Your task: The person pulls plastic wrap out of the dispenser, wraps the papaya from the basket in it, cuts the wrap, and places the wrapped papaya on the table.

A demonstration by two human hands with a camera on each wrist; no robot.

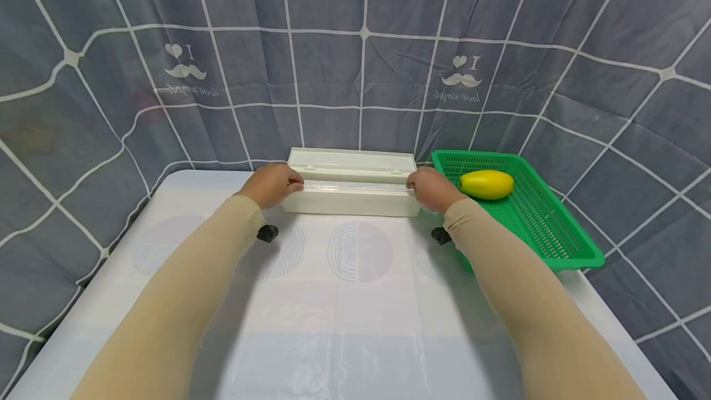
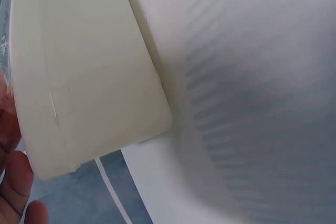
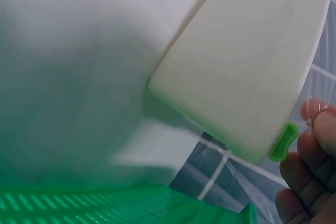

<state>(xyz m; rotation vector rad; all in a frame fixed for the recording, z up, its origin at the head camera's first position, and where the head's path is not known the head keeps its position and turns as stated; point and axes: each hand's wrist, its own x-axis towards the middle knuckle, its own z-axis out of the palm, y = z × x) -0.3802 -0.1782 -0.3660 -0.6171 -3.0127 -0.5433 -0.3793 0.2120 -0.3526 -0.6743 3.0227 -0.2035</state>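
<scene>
Tabletop (image 1: 344, 350) stretched before me, bearing a green basket (image 1: 547, 227) at right and, near the far edge, a white box (image 1: 351, 204), lid (image 1: 352, 158) up; across it ran clear film (image 1: 355, 186), pinched by the left hand (image 1: 270, 185) and the right hand (image 1: 436, 189); a yellow fruit (image 1: 486, 184) lay in the basket

The long cream-white rectangular plastic box (image 1: 351, 202) sits upright, its matching lid (image 1: 351, 158) tilted open along its rear; glossy clear plastic film (image 1: 355, 186) stretches lengthwise across its top.
</scene>
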